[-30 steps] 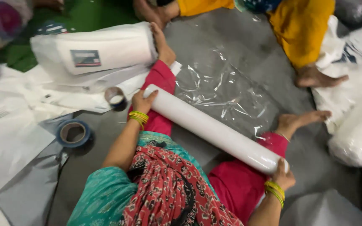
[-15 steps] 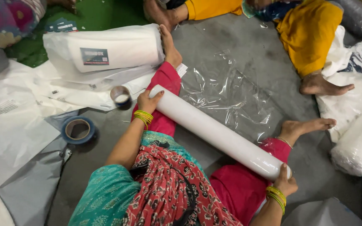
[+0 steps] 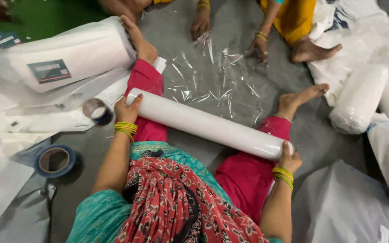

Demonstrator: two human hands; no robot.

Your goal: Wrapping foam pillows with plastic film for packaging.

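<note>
Since the earlier frames two hands of a co-worker (image 3: 201, 22) have come down onto the far edge of the film sheet (image 3: 212, 85), and the roll (image 3: 208, 125) lies a little flatter across the person's lap. Nearest, the left hand (image 3: 127, 109) cups the roll's left end, fingers curled over it, and the right hand (image 3: 289, 159) clasps the right end; both are closed on it. The roll rests slantwise over the pink-trousered legs. Left of the left hand lie a small tape core (image 3: 95, 110) and, nearer, a blue tape ring (image 3: 55, 159). Beyond the roll, the clear sheet spreads crumpled on the grey floor (image 3: 248, 27). Far left lies a large white bundle (image 3: 64, 56); at right, a wrapped bundle (image 3: 359, 99).
</note>
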